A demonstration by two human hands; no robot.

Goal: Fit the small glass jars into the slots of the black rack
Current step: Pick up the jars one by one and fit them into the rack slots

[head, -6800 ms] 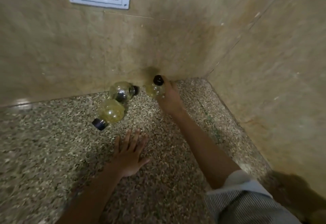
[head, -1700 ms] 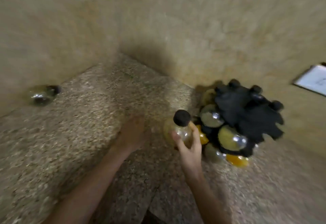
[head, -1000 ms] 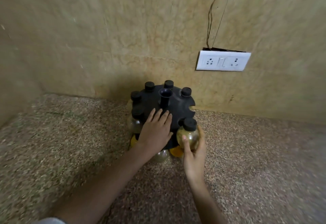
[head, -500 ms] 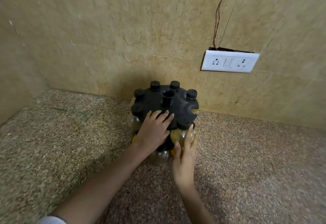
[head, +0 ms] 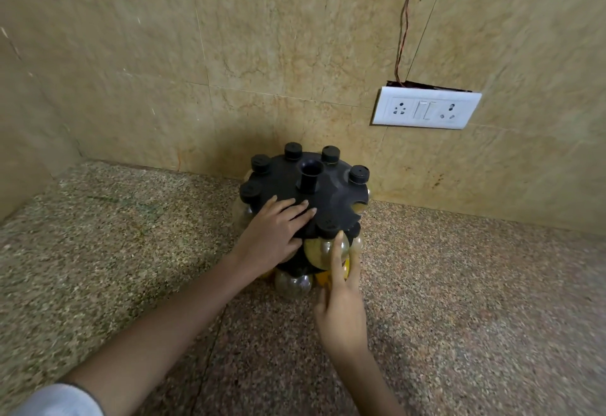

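Note:
The round black rack [head: 331, 199] stands on the speckled counter against the back wall. Several black-capped glass jars hang in its upper slots, and more jars [head: 293, 284] sit in the tier below. My left hand [head: 273, 235] lies flat on the rack's top with straight fingers. At the rack's front edge a small glass jar [head: 319, 250] sits in a slot, its cap above the rim. My right hand [head: 341, 304] touches this jar with outstretched fingers, the index finger lying up its side. One slot [head: 359, 208] on the right rim stands open.
A white socket plate [head: 426, 107] is fixed to the tiled back wall to the right of the rack, with a thin wire [head: 405, 22] running up from it. A side wall closes the left. The granite counter [head: 459, 301] stretches to the right and towards me.
My right hand carried a jar from the corner to the rack and pushed it into the front slot; its grip has loosened to straight fingers. My left hand came to rest on the rack's top.

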